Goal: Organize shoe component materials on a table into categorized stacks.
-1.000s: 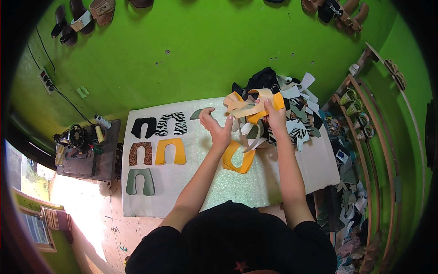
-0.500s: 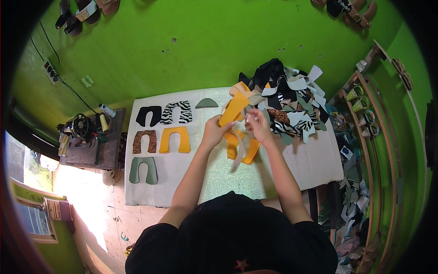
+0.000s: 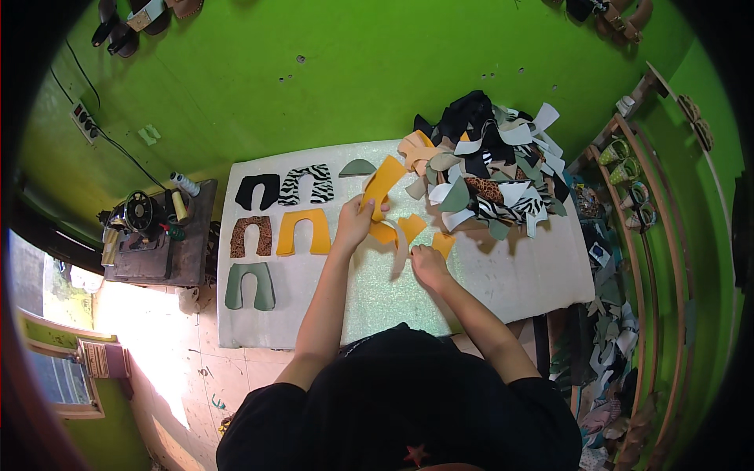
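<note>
head view: your left hand (image 3: 355, 224) is closed on an orange cut piece (image 3: 382, 184), fingers pinching its lower end so it sticks up and tilts away from you over the white sheet (image 3: 377, 290). your right hand (image 3: 428, 263) is curled shut on a second, orange u-shaped piece (image 3: 408, 230) that lies on the sheet just beside the left hand; the thumb and fingers nip its right leg near the tip. the two hands are near each other, not touching as far as i can tell.

sorted pieces sit in a grid at the sheet's left end, well apart from your hands: black piece (image 3: 257, 191), zebra-print piece (image 3: 306, 184), brown patterned piece (image 3: 250, 236), orange piece (image 3: 303, 231), grey-green piece (image 3: 250, 285). a small grey-green half-round scrap (image 3: 358, 167) lies just beyond the raised piece.

unsorted heap of cutouts (image 3: 491, 169) is at the far right of the sheet, mixed black, white, tan, green and animal print, just beside the raised piece's top end.

sewing machine (image 3: 141, 213) on a small dark table (image 3: 192, 259) to your left, with thread cones on it. wooden rack (image 3: 652, 196) on the right.
</note>
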Tool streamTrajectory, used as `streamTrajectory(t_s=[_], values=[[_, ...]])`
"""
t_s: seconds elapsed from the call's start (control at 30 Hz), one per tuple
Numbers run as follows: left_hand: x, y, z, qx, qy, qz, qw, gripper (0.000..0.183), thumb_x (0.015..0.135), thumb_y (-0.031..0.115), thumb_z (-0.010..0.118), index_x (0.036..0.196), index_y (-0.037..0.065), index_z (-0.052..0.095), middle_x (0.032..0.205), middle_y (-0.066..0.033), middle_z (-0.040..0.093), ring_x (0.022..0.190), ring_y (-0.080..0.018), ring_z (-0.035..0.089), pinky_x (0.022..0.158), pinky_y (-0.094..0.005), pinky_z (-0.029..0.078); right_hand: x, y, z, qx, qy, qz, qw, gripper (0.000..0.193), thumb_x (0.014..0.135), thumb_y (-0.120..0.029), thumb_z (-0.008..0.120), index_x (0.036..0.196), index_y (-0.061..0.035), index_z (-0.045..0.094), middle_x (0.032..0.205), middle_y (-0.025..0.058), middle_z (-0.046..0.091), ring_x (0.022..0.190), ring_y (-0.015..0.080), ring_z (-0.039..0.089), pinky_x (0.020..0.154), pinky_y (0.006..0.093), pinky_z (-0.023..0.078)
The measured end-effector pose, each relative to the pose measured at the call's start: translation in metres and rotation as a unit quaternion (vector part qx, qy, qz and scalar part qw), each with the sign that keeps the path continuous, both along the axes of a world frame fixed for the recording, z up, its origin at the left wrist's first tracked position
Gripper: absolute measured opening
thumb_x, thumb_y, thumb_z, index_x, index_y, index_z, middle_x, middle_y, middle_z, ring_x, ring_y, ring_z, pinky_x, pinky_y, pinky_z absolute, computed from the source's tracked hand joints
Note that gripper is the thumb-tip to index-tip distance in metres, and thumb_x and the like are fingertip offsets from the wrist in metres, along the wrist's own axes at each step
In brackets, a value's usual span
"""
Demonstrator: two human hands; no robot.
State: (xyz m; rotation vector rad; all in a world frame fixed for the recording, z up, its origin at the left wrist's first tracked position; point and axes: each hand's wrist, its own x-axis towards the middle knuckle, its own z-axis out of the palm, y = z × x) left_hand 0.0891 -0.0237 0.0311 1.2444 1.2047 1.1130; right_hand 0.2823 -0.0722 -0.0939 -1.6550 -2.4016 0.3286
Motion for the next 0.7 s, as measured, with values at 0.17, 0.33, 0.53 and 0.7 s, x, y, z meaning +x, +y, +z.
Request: streamTrajectory(t_s=[0.17,0.33,0.53,0.7], values=[[-0.016,0.001,0.013,0.048,-0.004,0.093,0.995,0.014,0.090,0.011,0.045,0.095,-0.002,0.043,0.083,-0.0123,0.065,0.071,-0.0125,0.061,0.063,-0.0244,0.048,-0.006,0.022,0.063,0.006,0.225,-0.083,0.971,0.021,0.084,-0.017,0.044,0.081,0.0015,0.053,0.082,0.0199,0.058,0.078,0.0303,0.058,0.067,0.0408,0.043],[-0.018,0.002,0.028,0.038,-0.067,0.085,0.993,0.013,0.088,0.010,0.048,0.091,-0.001,0.042,0.080,-0.0132,0.065,0.069,-0.0132,0.061,0.061,-0.0241,0.047,0.018,0.058,0.132,0.043,0.439,-0.173,0.880,0.016,0.083,-0.009,0.049,0.090,0.0039,0.055,0.073,0.0115,0.055,0.066,0.0142,0.052,0.060,0.0284,0.041],[-0.002,-0.002,0.026,0.060,0.058,0.060,0.995,0.020,0.082,0.016,0.060,0.087,-0.003,0.056,0.072,-0.0072,0.061,0.062,-0.0101,0.057,0.056,-0.0228,0.045,0.093,0.105,0.164,0.207,0.485,-0.220,0.820,0.017,0.081,-0.009,0.052,0.094,0.0029,0.053,0.074,0.0088,0.056,0.067,0.0147,0.052,0.062,0.0271,0.043],[0.012,-0.006,0.028,-0.016,0.045,0.002,0.999,0.024,0.077,0.019,0.067,0.085,-0.004,0.064,0.068,-0.0043,0.060,0.060,-0.0082,0.054,0.054,-0.0215,0.044,0.125,0.104,0.138,0.216,0.255,-0.417,0.845,0.047,0.075,-0.015,0.061,0.115,0.0001,0.042,0.104,0.0190,0.049,0.098,0.0353,0.047,0.085,0.0416,0.037]])
